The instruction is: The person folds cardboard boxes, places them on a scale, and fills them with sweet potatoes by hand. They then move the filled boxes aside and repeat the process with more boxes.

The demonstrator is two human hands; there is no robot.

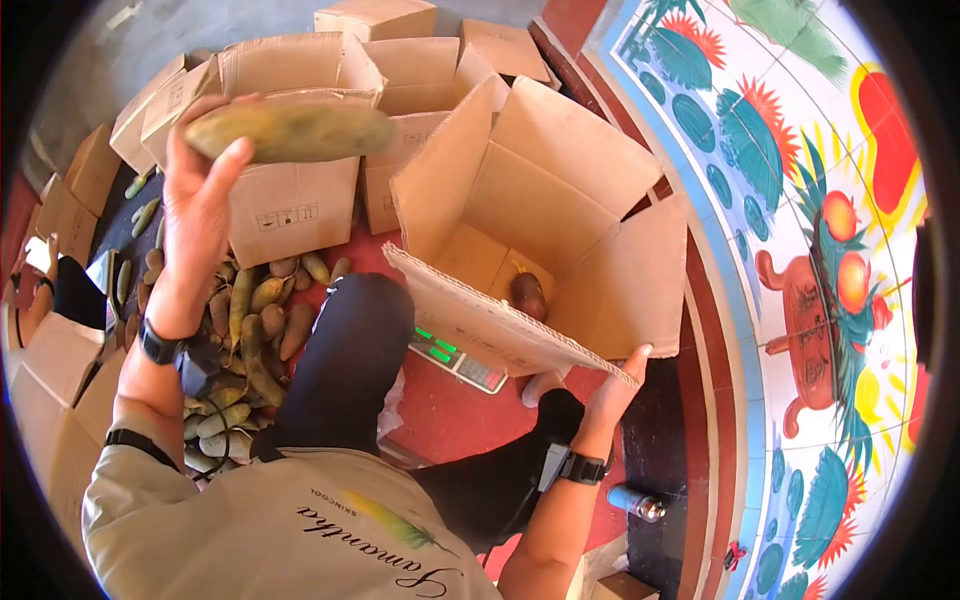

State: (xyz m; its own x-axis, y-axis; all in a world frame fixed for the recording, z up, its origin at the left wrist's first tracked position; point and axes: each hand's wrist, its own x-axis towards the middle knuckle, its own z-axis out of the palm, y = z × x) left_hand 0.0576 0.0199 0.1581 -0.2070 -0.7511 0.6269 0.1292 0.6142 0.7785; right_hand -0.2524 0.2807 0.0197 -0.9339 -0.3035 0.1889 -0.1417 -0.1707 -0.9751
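Observation:
My left hand (205, 185) is raised and closed around a long yellow-green vegetable, seemingly a large ripe cucumber (290, 132), slightly blurred. At the right, my right hand (615, 388) grips the near corner of an open cardboard box (560, 160), thumb over the flap's edge and the other fingers mostly hidden. One reddish-brown vegetable (528, 296) lies on the bottom of that box. A scale (460, 362) with lit green digits shows beneath the box's near side. Left of my knee, a heap of green, yellow and brown cucumbers (245, 310) covers the floor.
More open cartons (295, 205) stand behind the heap. Beside the box runs a step and a painted tile wall (800, 300). A bluish cylindrical object (636, 503) lies near my right forearm. At the far left, another person's hand (40, 262) shows near a bright object.

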